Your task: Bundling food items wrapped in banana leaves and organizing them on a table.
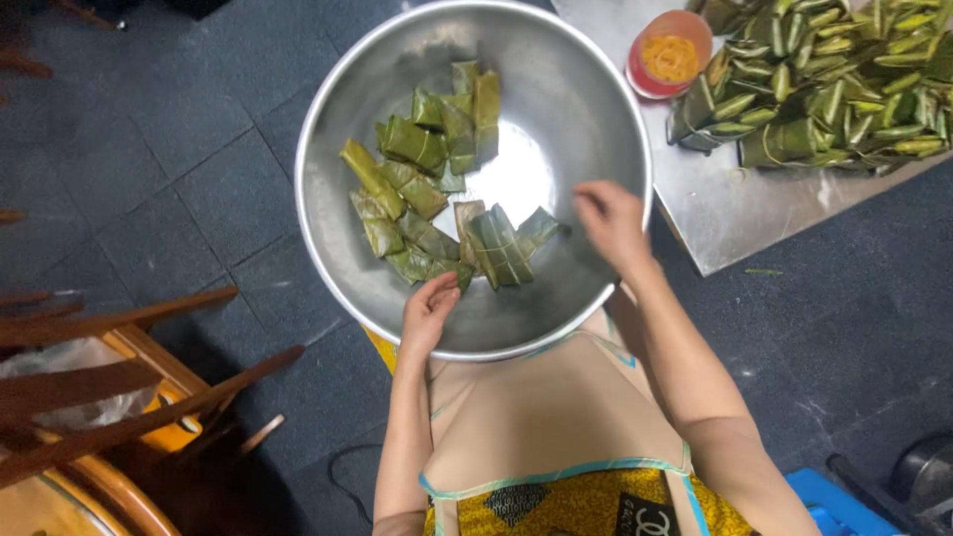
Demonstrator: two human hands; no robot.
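A large shiny steel bowl [566,89] rests on my lap, holding several green leaf-wrapped parcels [427,189]. My left hand [427,310] reaches over the near rim, its fingers closed on a parcel at the bottom of the pile. Inside the bowl at the right side, my right hand [611,223] hovers next to a larger folded parcel [501,243]; its fingers are curled and loose, with nothing seen in them.
A steel tray [725,213] at the upper right carries a heap of green leaf parcels [824,79] and a small red bowl of orange filling [667,55]. Wooden chair slats [119,387] stand at the lower left. Dark floor tiles [179,139] lie around.
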